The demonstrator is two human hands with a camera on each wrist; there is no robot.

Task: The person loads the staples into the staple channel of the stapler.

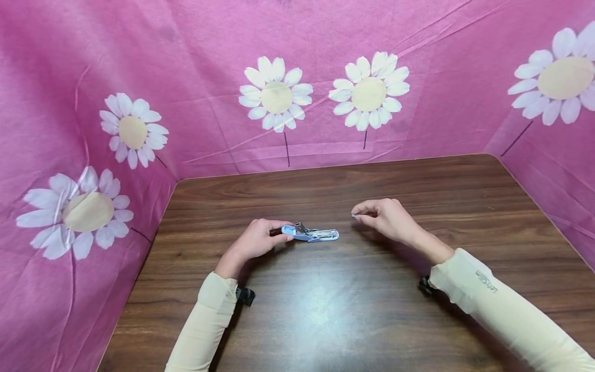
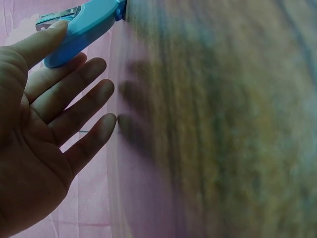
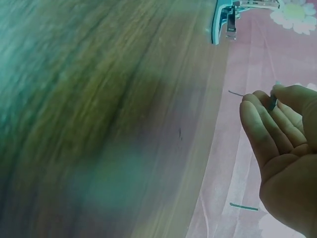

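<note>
A light blue stapler [image 1: 315, 236] lies opened out over the table, with its metal magazine and hinged parts showing. My left hand [image 1: 254, 239] pinches its left end between thumb and index finger; in the left wrist view the other fingers spread below the blue body [image 2: 84, 34]. To the right of the stapler, my right hand [image 1: 394, 219] is raised a little above the table. Between its thumb and fingertips it pinches a short grey strip of staples [image 1: 355, 215], seen as a thin dark piece [image 3: 273, 100] in the right wrist view.
The brown wood-grain table [image 1: 325, 186] spreads under both hands. Pink cloth [image 1: 200, 62] printed with white daisies hangs along its back and both sides. A dark wrist strap [image 1: 245, 296] shows at the left sleeve cuff, another [image 1: 425, 285] at the right.
</note>
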